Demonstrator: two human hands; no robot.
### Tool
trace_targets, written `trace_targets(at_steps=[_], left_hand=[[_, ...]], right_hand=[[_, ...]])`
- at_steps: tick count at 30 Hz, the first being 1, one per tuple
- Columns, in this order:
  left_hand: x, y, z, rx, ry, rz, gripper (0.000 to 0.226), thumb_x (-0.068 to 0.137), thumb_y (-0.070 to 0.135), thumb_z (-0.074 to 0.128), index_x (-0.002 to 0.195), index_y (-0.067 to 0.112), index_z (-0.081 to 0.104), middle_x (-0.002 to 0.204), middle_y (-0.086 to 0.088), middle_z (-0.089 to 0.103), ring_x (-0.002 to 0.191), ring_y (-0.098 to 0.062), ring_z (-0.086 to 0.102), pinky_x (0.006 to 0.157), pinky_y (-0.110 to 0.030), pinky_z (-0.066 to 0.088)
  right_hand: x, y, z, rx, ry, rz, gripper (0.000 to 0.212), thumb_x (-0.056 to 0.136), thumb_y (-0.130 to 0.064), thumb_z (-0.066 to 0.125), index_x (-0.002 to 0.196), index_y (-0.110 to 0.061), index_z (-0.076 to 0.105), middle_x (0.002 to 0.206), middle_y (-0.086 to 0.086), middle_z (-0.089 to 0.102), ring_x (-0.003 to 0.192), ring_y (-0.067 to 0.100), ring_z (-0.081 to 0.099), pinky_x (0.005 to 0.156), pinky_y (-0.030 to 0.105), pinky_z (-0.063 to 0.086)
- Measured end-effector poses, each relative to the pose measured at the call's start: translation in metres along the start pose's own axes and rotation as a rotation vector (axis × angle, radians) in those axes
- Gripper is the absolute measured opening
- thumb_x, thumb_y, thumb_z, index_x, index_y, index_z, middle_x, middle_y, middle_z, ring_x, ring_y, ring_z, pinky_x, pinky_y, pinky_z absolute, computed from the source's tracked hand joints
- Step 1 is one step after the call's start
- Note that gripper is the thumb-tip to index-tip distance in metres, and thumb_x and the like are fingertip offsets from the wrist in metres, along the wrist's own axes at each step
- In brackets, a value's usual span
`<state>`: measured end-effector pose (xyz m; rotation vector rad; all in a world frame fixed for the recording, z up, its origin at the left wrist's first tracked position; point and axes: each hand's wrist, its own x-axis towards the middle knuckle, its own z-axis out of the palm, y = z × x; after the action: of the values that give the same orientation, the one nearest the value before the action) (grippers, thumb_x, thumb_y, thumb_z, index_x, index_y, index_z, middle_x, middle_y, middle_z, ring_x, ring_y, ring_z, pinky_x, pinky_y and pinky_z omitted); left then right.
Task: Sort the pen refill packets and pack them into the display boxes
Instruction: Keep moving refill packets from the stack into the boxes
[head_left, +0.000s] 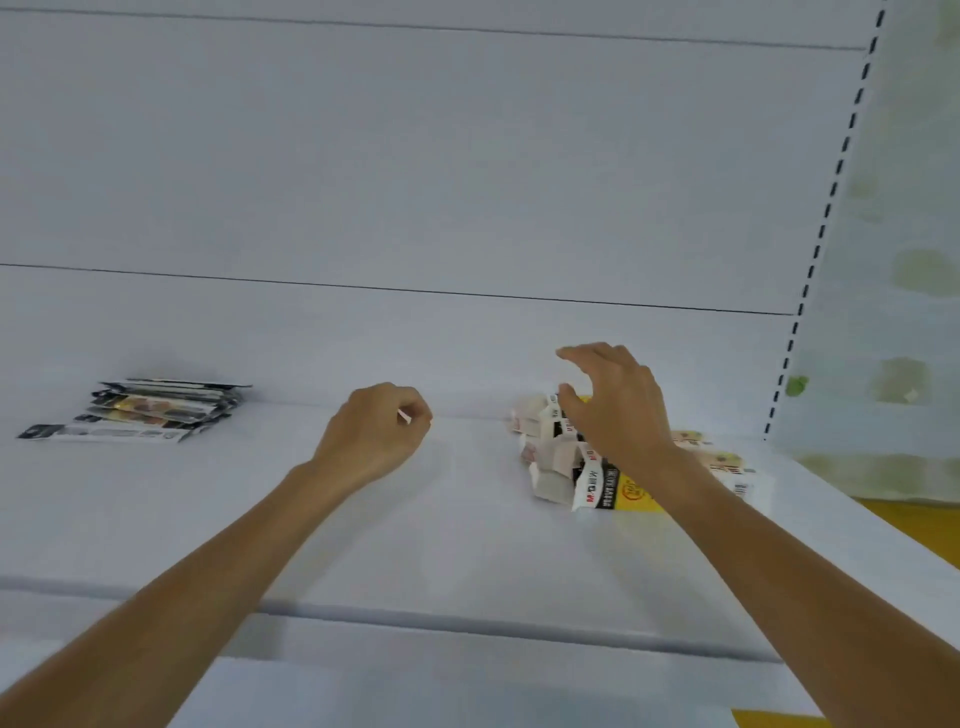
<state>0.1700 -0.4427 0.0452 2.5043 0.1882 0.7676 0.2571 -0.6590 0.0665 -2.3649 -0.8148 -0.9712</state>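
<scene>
The white shelf (441, 525) fills the bottom of the view. A grey line (467, 621) runs across it close to the front edge. Two bare arms reach over that line from the near side, with a wide bare patch of shelf between them.

The left hand (376, 431) is over the middle of the shelf. Its fingers are curled in, and they pinch a small white bit (404, 416). I cannot tell what the bit is. There is open shelf to the left of this hand and in front of it.

The right hand (613, 400) is a little farther back and to the right. Its fingers are spread and bent a bit, with nothing in them. It hangs just over a pile of white and yellow packets (550, 460). I cannot tell if the thumb touches the pile. The pile is messy and lies close to the right edge of the shelf, and part of it is hidden behind the right arm.

A stack of dark packets (150, 410) lies near the back left corner, well apart from the pile and both hands.

A white back wall (415, 182) stands up along the back edge. A post with dark slots (821, 228) climbs the right side.
</scene>
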Motion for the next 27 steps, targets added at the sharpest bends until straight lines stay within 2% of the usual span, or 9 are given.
trace_targets(at_steps=[3, 6, 9, 12, 15, 17, 19, 23, 27], left_hand=[[-0.024, -0.052, -0.052, 0.045, 0.090, -0.067, 0.013, 0.083, 0.019, 0.056, 0.084, 0.031, 0.061, 0.092, 0.010, 0.059, 0.088, -0.011, 0.059, 0.083, -0.033, 0.048], [-0.051, -0.109, -0.106, 0.019, 0.171, -0.206, 0.014, 0.084, 0.015, 0.059, 0.093, 0.025, 0.064, 0.100, 0.007, 0.062, 0.089, -0.012, 0.058, 0.082, -0.026, 0.043], [-0.085, -0.169, -0.156, 0.027, 0.238, -0.361, 0.013, 0.086, 0.015, 0.058, 0.096, 0.022, 0.064, 0.101, 0.005, 0.059, 0.089, -0.013, 0.056, 0.082, -0.020, 0.036], [-0.109, -0.229, -0.197, 0.072, 0.282, -0.447, 0.012, 0.087, 0.015, 0.059, 0.094, 0.024, 0.061, 0.100, 0.005, 0.058, 0.090, -0.013, 0.056, 0.080, -0.019, 0.034], [-0.108, -0.284, -0.232, 0.098, 0.259, -0.461, 0.011, 0.087, 0.016, 0.059, 0.092, 0.026, 0.060, 0.105, 0.003, 0.058, 0.092, -0.012, 0.055, 0.081, -0.019, 0.034], [-0.102, -0.317, -0.253, 0.110, 0.184, -0.427, 0.012, 0.087, 0.016, 0.059, 0.093, 0.027, 0.060, 0.108, 0.002, 0.056, 0.094, -0.011, 0.053, 0.081, -0.020, 0.034], [-0.092, -0.345, -0.272, 0.128, 0.118, -0.356, 0.013, 0.087, 0.017, 0.059, 0.094, 0.029, 0.059, 0.109, 0.002, 0.055, 0.095, -0.010, 0.052, 0.081, -0.021, 0.034], [-0.056, -0.378, -0.299, 0.054, 0.121, -0.256, 0.015, 0.087, 0.017, 0.060, 0.089, 0.032, 0.059, 0.107, 0.004, 0.055, 0.096, -0.010, 0.054, 0.078, -0.020, 0.036], [-0.012, -0.385, -0.298, -0.093, 0.139, -0.192, 0.014, 0.087, 0.018, 0.059, 0.090, 0.031, 0.061, 0.107, 0.008, 0.057, 0.092, -0.004, 0.055, 0.066, -0.005, 0.034]], right_hand=[[0.027, -0.078, 0.028, 0.130, 0.017, -0.103, 0.043, 0.085, -0.015, 0.057, 0.127, -0.013, 0.054, 0.123, 0.004, 0.059, 0.110, 0.025, 0.052, 0.089, 0.037, 0.037], [0.042, -0.165, 0.062, 0.259, -0.011, -0.253, 0.046, 0.083, -0.017, 0.061, 0.128, -0.013, 0.054, 0.122, 0.004, 0.060, 0.106, 0.026, 0.055, 0.086, 0.036, 0.038], [0.049, -0.253, 0.097, 0.353, -0.080, -0.405, 0.052, 0.084, -0.019, 0.060, 0.134, -0.015, 0.048, 0.133, 0.003, 0.053, 0.117, 0.024, 0.051, 0.094, 0.038, 0.038], [0.054, -0.329, 0.135, 0.372, -0.157, -0.472, 0.057, 0.085, -0.019, 0.056, 0.139, -0.018, 0.039, 0.141, 0.000, 0.045, 0.123, 0.022, 0.044, 0.101, 0.038, 0.034], [0.055, -0.393, 0.184, 0.264, -0.250, -0.519, 0.058, 0.089, -0.026, 0.051, 0.143, -0.021, 0.030, 0.144, -0.004, 0.039, 0.128, 0.019, 0.037, 0.110, 0.042, 0.021], [0.058, -0.429, 0.215, 0.219, -0.341, -0.492, 0.060, 0.090, -0.030, 0.049, 0.144, -0.022, 0.025, 0.146, -0.003, 0.035, 0.131, 0.019, 0.033, 0.111, 0.046, 0.016], [0.068, -0.456, 0.236, 0.220, -0.372, -0.424, 0.061, 0.090, -0.031, 0.050, 0.144, -0.021, 0.025, 0.146, -0.001, 0.035, 0.131, 0.021, 0.033, 0.111, 0.048, 0.020], [0.100, -0.468, 0.243, 0.223, -0.295, -0.303, 0.060, 0.089, -0.029, 0.052, 0.143, -0.020, 0.028, 0.144, 0.000, 0.040, 0.129, 0.021, 0.036, 0.108, 0.044, 0.026], [0.121, -0.436, 0.236, 0.285, -0.219, -0.072, 0.050, 0.091, -0.038, 0.051, 0.137, -0.021, 0.039, 0.133, -0.003, 0.052, 0.117, 0.017, 0.049, 0.098, 0.035, 0.036]])
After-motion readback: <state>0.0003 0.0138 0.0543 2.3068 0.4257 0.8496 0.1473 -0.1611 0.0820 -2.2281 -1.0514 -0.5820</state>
